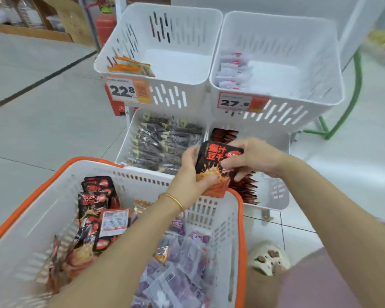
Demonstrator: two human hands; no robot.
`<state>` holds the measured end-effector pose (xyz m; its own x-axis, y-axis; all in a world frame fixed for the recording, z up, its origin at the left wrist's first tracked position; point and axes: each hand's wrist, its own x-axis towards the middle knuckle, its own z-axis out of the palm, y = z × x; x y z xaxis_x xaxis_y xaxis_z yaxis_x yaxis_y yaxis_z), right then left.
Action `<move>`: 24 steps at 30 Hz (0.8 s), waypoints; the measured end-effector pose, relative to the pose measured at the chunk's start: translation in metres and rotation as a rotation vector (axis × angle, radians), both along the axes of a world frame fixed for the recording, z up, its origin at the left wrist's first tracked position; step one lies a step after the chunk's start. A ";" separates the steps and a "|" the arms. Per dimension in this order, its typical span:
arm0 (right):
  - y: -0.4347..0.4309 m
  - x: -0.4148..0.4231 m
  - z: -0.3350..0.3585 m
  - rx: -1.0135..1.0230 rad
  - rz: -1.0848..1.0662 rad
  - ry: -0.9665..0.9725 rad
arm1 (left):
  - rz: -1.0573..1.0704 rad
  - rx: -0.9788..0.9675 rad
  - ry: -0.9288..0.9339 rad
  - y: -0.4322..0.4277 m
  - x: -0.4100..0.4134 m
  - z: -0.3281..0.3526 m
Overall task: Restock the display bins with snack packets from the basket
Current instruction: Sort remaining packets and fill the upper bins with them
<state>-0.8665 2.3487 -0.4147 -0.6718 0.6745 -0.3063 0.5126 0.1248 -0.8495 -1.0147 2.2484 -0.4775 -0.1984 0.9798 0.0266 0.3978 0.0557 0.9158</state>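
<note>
Black-and-red packets (217, 161), a small stack, are held up between both hands just past the basket's far edge, over the near side of the lower right bin (278, 194). The left hand (187, 176) pinches the stack's lower corner, thumb on the face. The right hand (256, 158) has its fingers (232, 162) curled around the top end, gripping firmly. Just below the fingers stand matching packets (247, 187) in a row, so that looks like home. Best bet: keep the stack squared, tip it upright and slide it in against that row. Mind the basket's orange rim (241, 218) just under the left fingers, and the upper bin (287, 116) overhanging beyond the right fingers; it's a tight slot. Left of the fingers, the dark-packet bin (126, 145) looks full, and open room lies to their right inside the lower bin
</note>
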 end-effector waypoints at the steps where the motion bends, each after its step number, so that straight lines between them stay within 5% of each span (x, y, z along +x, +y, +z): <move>1: 0.010 0.013 0.001 0.055 -0.087 0.025 | 0.014 -0.001 0.003 0.014 0.009 -0.004; 3: 0.032 0.038 -0.004 0.263 -0.247 0.053 | 0.028 -0.029 0.097 0.036 0.022 -0.016; 6: 0.061 0.062 -0.030 0.633 -0.380 -0.066 | -0.045 -0.121 0.481 0.053 0.035 -0.043; 8: 0.075 0.069 -0.057 0.692 -0.436 -0.114 | -0.088 -0.208 0.691 0.054 0.041 -0.059; 12: 0.106 0.071 -0.096 0.528 -0.516 -0.082 | -0.124 -0.273 0.909 0.054 0.044 -0.079; 19: 0.129 0.052 -0.137 0.136 -0.323 -0.186 | -0.124 -0.274 0.911 0.055 0.042 -0.089; 24: 0.132 0.051 -0.141 0.042 -0.322 -0.140 | -0.166 -0.297 0.908 0.059 0.040 -0.089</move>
